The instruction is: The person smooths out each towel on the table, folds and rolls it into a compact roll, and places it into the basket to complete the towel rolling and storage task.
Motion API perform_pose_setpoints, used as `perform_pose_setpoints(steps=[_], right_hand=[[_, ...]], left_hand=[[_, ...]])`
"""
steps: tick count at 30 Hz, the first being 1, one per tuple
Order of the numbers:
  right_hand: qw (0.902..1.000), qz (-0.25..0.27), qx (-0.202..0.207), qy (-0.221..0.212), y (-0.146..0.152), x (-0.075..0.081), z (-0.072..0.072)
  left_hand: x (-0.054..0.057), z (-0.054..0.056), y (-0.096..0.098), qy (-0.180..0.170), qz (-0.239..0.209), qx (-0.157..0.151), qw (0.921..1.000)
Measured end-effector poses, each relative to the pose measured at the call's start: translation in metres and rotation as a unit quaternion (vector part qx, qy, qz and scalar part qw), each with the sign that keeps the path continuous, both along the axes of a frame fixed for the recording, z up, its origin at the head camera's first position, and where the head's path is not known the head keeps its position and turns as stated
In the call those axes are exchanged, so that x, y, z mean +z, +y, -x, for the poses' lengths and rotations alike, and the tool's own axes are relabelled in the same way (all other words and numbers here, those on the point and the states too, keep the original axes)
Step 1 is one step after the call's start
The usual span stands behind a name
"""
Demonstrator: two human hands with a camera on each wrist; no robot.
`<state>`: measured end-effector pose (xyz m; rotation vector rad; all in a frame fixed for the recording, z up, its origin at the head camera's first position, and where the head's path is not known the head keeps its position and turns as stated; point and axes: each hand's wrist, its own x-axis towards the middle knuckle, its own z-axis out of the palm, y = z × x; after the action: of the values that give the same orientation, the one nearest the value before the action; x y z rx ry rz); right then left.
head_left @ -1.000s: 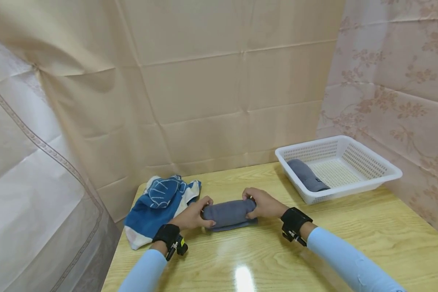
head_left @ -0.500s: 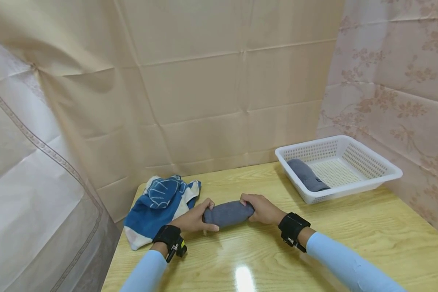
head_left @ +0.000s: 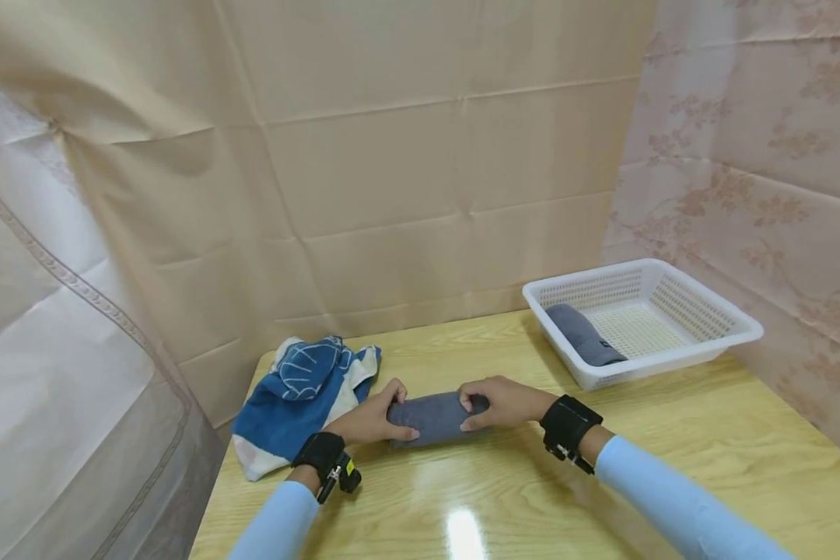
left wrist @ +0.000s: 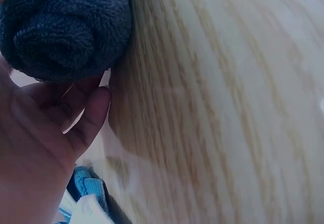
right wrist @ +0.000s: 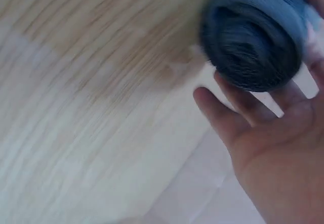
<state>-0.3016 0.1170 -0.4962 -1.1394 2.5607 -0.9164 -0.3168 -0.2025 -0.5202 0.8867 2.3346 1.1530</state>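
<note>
A rolled grey towel [head_left: 430,418] lies crosswise between my two hands, close over the table. My left hand [head_left: 371,416] grips its left end, thumb along the near side and fingers behind. At the other end my right hand [head_left: 507,402] holds the roll with thumb and curled fingers. In the left wrist view the spiral end of the towel [left wrist: 66,36] shows above the left fingers. The right wrist view has the other coiled towel end [right wrist: 253,41], with the right fingers spread under and behind it.
To the left a blue and white patterned cloth [head_left: 301,412] lies crumpled on the wooden table [head_left: 532,498]. A white plastic basket [head_left: 707,354] stands at the back right, with another rolled grey towel [head_left: 584,334] along its left side. Curtains [head_left: 392,155] hang behind.
The loose flap that showed under the towel's near edge has been rolled in. My right hand has shifted its grip, its thumb now on the near side of the roll.
</note>
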Motion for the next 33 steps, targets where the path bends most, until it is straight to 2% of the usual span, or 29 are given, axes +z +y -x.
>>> perform_pose_setpoints(steps=[3,8,15,21,26,33], right_hand=[[0.9995,0.003,0.002,-0.031,-0.001,0.007,-0.002],[0.9994,-0.019,-0.001,-0.028,-0.005,0.008,-0.002],[0.9993,-0.037,0.005,-0.009,-0.009,-0.005,-0.001],[0.9998,-0.019,-0.009,0.006,-0.008,-0.019,-0.006],[0.9999,-0.011,-0.009,0.001,-0.009,-0.019,-0.008],[0.9985,-0.039,-0.033,0.019,-0.012,-0.016,-0.008]], left_hand=[[-0.001,-0.001,0.000,-0.006,0.026,0.015,0.9995],[-0.003,-0.002,0.001,0.006,0.072,0.012,0.9973],[-0.006,-0.005,-0.001,0.013,0.075,0.014,0.9970],[-0.008,-0.006,-0.001,0.026,0.087,0.015,0.9958],[-0.010,-0.008,-0.001,0.047,0.091,0.009,0.9947],[-0.009,-0.006,-0.002,0.076,0.100,0.020,0.9919]])
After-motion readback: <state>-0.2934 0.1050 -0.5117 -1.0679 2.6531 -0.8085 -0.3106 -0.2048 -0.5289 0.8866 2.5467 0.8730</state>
